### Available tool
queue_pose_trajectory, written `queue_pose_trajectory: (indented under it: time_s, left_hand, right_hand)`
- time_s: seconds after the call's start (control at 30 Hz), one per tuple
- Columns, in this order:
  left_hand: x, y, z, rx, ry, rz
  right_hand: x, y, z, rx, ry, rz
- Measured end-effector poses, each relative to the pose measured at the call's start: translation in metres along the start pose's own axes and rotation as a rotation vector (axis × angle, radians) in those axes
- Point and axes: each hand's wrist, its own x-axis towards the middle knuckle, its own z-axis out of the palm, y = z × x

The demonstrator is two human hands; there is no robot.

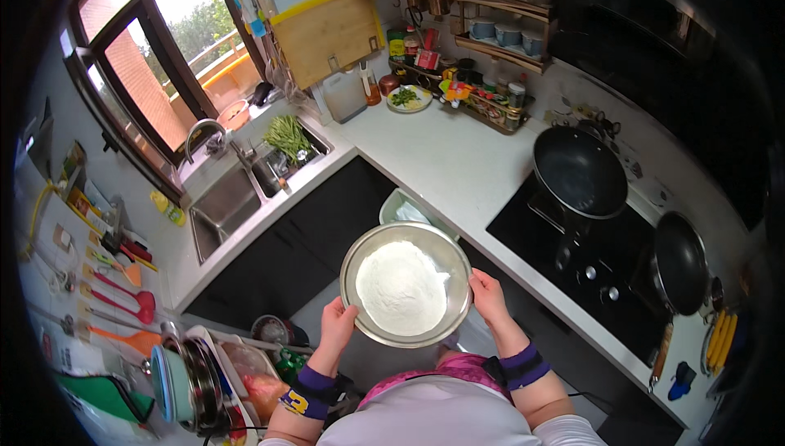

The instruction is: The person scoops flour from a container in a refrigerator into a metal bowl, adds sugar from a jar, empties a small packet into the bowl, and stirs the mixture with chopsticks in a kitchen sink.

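A round stainless steel mixing bowl (457,289) is held up in front of my body, above the floor. White flour-like powder (402,289) lies heaped inside it, leaving bare metal along the right side. My left hand (338,322) grips the bowl's lower left rim, thumb on top. On the opposite side, my right hand (488,294) grips the right rim. The fingers under the bowl are mostly hidden. Purple wristbands are on both wrists.
A bin (392,207) stands behind the bowl, against the cabinets. On the right are a cooktop (552,250), a wok (579,170) and a second pan (679,262). Left is a sink (227,207) with green vegetables (287,138). A plate of chopped greens (408,99) sits in the corner.
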Motion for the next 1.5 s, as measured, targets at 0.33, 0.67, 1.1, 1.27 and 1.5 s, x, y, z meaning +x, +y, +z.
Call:
queue_pose_trajectory:
  time_s: [0.33,0.67,1.1,1.27,1.5]
  left_hand:
    - [0.169,0.047,0.040,0.005,-0.076,-0.091]
    - [0.425,0.043,0.078,0.198,-0.464,-0.179]
    - [0.618,0.013,0.084,0.188,-0.874,-0.262]
    - [0.625,0.027,0.088,0.179,-0.878,-0.351]
    - [0.631,0.098,0.101,1.172,-0.926,-0.012]
  right_hand:
    - [0.140,-0.011,0.004,0.061,0.051,0.156]
    - [0.242,-0.024,0.028,0.169,0.401,0.303]
    - [0.347,0.021,0.090,0.151,0.749,0.297]
    - [0.354,0.025,0.097,0.076,0.798,0.309]
    - [0.355,0.011,0.092,0.019,0.747,0.310]
